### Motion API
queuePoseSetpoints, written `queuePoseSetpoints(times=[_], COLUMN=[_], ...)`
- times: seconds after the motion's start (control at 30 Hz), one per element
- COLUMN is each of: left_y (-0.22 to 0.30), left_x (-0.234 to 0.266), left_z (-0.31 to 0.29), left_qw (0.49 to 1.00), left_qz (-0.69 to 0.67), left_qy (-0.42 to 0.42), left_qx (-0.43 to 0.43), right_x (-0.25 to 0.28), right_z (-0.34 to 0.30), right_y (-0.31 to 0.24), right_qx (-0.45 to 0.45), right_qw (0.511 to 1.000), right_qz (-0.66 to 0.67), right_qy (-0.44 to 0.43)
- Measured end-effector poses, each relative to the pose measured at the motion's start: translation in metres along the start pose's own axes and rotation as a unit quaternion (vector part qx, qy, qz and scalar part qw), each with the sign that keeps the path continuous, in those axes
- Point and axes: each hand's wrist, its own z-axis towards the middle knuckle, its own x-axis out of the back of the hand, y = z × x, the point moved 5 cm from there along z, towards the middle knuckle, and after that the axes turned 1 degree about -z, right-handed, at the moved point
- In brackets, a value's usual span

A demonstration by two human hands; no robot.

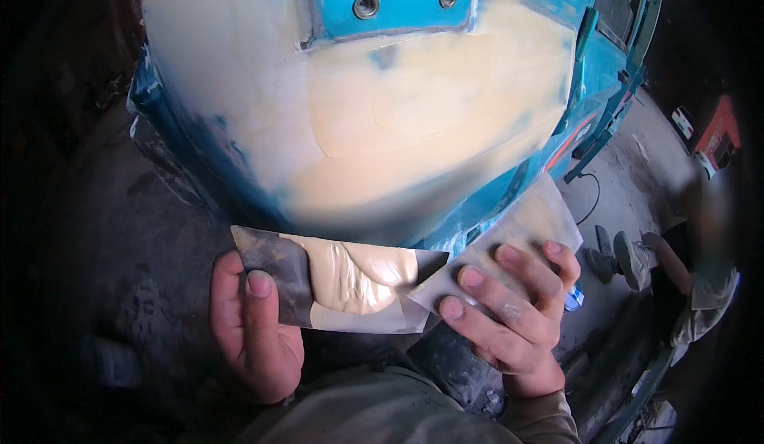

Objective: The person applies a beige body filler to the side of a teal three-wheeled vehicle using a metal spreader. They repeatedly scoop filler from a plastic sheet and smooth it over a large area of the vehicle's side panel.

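My left hand (261,329) pinches the left end of a thin grey spreader plate (290,281) between thumb and fingers. On the plate lies a thick, glossy heap of beige body filler (350,278). My right hand (513,305) is closed on a second flat spreader (529,225), pale grey with beige smears, its fingers spread across the face. One corner of that spreader reaches the right end of the plate; whether they touch I cannot tell. Just beyond both tools stands a blue vehicle body panel (430,110), largely coated with dried beige filler.
Two round metal-rimmed holes sit in a bare blue patch (398,22) on the panel. To the right, a person (692,261) sits low near the floor, shoes toward the vehicle. Farther back is a red object (720,130). A thin dark cable (593,193) hangs by the vehicle.
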Motion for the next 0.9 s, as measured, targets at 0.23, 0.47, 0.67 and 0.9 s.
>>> queuePoseSetpoints(times=[0.23, 0.47, 0.67, 0.9], left_y=[-0.005, -0.018, -0.017, -0.026], left_x=[0.009, 0.049, 0.062, 0.089], left_z=[0.001, -0.005, -0.007, -0.012], left_qw=[0.998, 0.918, 0.87, 0.824], left_qz=[0.061, 0.324, 0.412, 0.5], left_qy=[0.021, 0.039, 0.018, -0.021], left_qx=[-0.002, -0.224, -0.271, -0.266], right_x=[-0.008, 0.023, 0.036, 0.031], right_z=[0.003, 0.019, 0.048, 0.092], right_y=[0.002, 0.058, 0.1, 0.096], right_qx=[0.055, -0.068, -0.178, -0.049], right_qw=[0.998, 0.986, 0.905, 0.966], right_qz=[0.01, 0.088, 0.288, 0.096], right_qy=[-0.004, 0.124, 0.258, 0.236])
